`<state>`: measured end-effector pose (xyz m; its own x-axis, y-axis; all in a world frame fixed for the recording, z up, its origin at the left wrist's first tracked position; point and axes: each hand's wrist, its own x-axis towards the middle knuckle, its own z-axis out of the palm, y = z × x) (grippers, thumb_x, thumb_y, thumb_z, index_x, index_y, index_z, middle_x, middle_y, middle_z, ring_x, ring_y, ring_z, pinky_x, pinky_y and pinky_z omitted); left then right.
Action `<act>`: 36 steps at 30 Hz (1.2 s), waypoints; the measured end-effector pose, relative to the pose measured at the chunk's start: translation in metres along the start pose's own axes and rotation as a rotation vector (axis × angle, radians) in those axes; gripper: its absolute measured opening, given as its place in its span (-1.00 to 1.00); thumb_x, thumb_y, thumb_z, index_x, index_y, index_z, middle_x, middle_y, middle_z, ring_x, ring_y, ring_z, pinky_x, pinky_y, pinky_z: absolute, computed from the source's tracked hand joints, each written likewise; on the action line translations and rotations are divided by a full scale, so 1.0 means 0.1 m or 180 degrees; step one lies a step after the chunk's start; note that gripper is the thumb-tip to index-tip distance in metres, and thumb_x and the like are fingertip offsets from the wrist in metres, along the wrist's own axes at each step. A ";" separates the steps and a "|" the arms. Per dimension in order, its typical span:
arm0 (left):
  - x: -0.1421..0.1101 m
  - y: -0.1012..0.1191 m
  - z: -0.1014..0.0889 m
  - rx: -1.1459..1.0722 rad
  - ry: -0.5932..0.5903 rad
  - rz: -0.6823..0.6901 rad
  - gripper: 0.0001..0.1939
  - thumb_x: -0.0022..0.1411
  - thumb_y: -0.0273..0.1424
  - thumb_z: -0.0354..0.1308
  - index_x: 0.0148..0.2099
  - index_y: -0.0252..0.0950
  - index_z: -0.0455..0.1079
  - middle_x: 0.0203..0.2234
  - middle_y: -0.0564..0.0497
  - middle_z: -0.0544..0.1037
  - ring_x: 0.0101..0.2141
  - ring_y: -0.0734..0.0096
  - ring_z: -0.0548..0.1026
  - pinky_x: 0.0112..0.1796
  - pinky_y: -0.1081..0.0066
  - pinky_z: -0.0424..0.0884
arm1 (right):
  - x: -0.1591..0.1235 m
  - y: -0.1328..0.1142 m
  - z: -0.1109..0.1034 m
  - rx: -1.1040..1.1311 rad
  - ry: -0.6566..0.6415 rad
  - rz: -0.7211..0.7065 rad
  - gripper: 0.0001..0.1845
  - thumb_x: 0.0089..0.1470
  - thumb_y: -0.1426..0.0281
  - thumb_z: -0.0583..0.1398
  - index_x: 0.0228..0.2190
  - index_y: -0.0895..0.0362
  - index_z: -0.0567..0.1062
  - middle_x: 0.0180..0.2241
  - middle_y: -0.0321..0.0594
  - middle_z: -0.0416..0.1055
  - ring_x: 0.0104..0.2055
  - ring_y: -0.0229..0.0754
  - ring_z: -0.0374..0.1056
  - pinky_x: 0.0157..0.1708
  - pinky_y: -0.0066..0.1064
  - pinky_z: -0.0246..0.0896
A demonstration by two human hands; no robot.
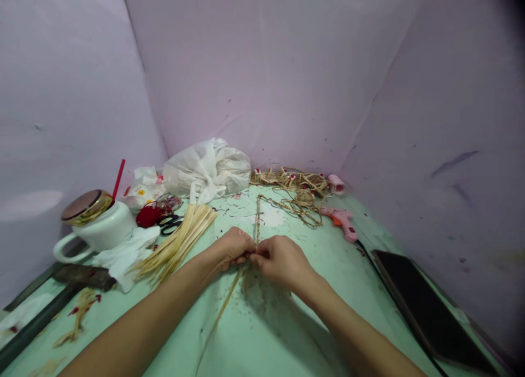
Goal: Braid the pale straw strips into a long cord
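Observation:
My left hand (237, 247) and my right hand (281, 258) meet at the middle of the pale green table, fingers pinched together at the near end of a braided straw cord (258, 221). The braid runs away from me, then bends right toward a tangle of cord at the back. From under my fingers a loose straw strand (223, 306) trails toward me and to the left. My fingertips hide the spot where braid and strand join. Left of my hands lies a fanned bundle of straw strips (180, 245).
On the left are a white mug (107, 226) with a lid, a hammer (84, 278), scissors (170, 224) and tissue (129, 256). A plastic bag (207, 169) and braided cords (287, 180) lie along the back wall. Right: a pink glue gun (342, 221), its cable and a dark tablet (426, 311).

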<state>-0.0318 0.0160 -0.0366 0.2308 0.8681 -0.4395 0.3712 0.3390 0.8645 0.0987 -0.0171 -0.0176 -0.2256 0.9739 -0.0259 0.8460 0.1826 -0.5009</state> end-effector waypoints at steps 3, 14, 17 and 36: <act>-0.01 0.02 -0.04 -0.0152 -0.0144 0.0059 -0.81 -0.23 -0.40 0.12 -0.68 -0.32 0.14 -0.85 0.18 0.15 -0.83 0.69 0.04 -0.76 0.57 -0.19 | 0.11 0.10 0.03 0.0968 0.0242 0.0307 -0.83 -0.21 0.34 0.21 -0.47 0.13 0.50 -0.49 -0.21 0.46 -0.46 -0.23 0.29 -0.52 -0.48 0.01; 0.02 -0.03 -0.06 -0.0070 -0.0349 0.0326 -0.94 -0.26 -0.47 0.05 -0.66 -0.34 0.21 -0.85 0.17 0.15 -0.82 0.68 0.02 -0.77 0.56 -0.16 | 0.16 0.14 0.07 0.2905 -0.0676 0.0897 -0.83 -0.17 0.52 0.11 -0.71 0.21 0.32 -0.83 -0.41 0.10 -0.77 -0.45 -0.06 -0.76 -0.57 -0.22; 0.02 -0.02 -0.06 -0.0023 -0.0380 0.0397 -0.93 -0.27 -0.48 0.04 -0.69 -0.34 0.19 -0.85 0.18 0.13 -0.82 0.68 0.01 -0.76 0.55 -0.16 | 0.19 0.18 0.10 0.2688 -0.0563 0.1025 -0.86 -0.21 0.53 0.13 -0.72 0.22 0.33 -0.87 -0.46 -0.01 -0.79 -0.47 -0.17 -0.77 -0.55 -0.35; -0.06 0.09 -0.07 0.0825 -0.0061 0.0137 -0.93 -0.24 -0.51 0.02 -0.66 -0.38 0.30 -0.83 0.09 0.27 -0.81 0.64 0.07 -0.74 0.54 -0.05 | 0.25 0.24 0.28 0.2452 -0.0254 0.0976 -0.89 -0.27 0.53 0.14 -0.73 0.23 0.36 -0.78 -0.35 0.24 -0.73 -0.46 -0.04 -0.71 -0.55 -0.22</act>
<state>-0.0360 0.0163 -0.0245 0.2676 0.8718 -0.4103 0.5781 0.1954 0.7922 0.0999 0.0074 -0.0546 -0.0971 0.9476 -0.3042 0.3148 -0.2608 -0.9126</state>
